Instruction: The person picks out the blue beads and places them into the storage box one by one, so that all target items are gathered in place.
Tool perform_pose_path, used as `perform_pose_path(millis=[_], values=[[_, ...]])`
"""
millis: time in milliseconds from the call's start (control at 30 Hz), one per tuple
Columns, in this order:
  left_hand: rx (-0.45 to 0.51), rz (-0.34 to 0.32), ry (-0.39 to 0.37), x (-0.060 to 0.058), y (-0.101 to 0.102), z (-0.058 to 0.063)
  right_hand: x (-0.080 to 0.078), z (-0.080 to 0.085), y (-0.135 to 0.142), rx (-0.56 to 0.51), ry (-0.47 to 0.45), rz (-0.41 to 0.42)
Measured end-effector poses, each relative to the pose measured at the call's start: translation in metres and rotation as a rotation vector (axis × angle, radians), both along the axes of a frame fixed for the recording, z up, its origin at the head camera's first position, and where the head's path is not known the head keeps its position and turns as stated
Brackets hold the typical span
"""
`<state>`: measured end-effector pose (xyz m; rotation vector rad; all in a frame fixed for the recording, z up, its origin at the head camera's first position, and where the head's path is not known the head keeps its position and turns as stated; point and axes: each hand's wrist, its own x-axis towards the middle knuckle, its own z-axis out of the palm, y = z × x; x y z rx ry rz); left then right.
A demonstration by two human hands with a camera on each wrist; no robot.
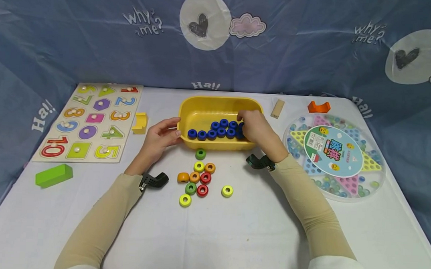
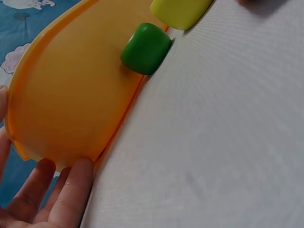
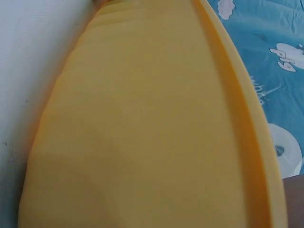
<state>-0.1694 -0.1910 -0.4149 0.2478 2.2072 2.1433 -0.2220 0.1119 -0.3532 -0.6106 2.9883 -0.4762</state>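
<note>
A yellow plastic bin (image 1: 204,144) stands in front of me, with several blue beads (image 1: 221,132) along the near side of its floor. My left hand (image 1: 159,140) rests its fingertips against the bin's left end; the left wrist view shows fingers (image 2: 78,185) touching the outer wall, fairly straight. Over the right end reaches my right hand (image 1: 255,126), fingers pointing down among the blue beads. Its fingertips are hidden, so whether it pinches a bead cannot be seen. In the right wrist view the bin wall (image 3: 142,118) fills most of the picture and hides that hand.
Loose green (image 1: 200,154), yellow (image 1: 227,191), orange (image 1: 183,178) and red beads (image 1: 202,190) lie before the bin. At left are a number puzzle board (image 1: 129,124), a yellow block (image 1: 140,123) and a green block (image 1: 54,175). At right are a round marble game (image 1: 339,156), wooden block (image 1: 277,108) and orange block (image 1: 319,107).
</note>
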Motion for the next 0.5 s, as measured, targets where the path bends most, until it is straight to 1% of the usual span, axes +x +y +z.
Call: perform_pose_path(millis=[233,500], values=[[0.004,0.000,-0.002,-0.0006,-0.0006,0.0002,-0.0022,-0.0047,-0.0013,0.006,0.008,-0.020],[-0.006,0.000,0.000,-0.0013,0.0000,0.0016,-0.0024,-0.0040,-0.0015,-0.001,0.009,-0.030]])
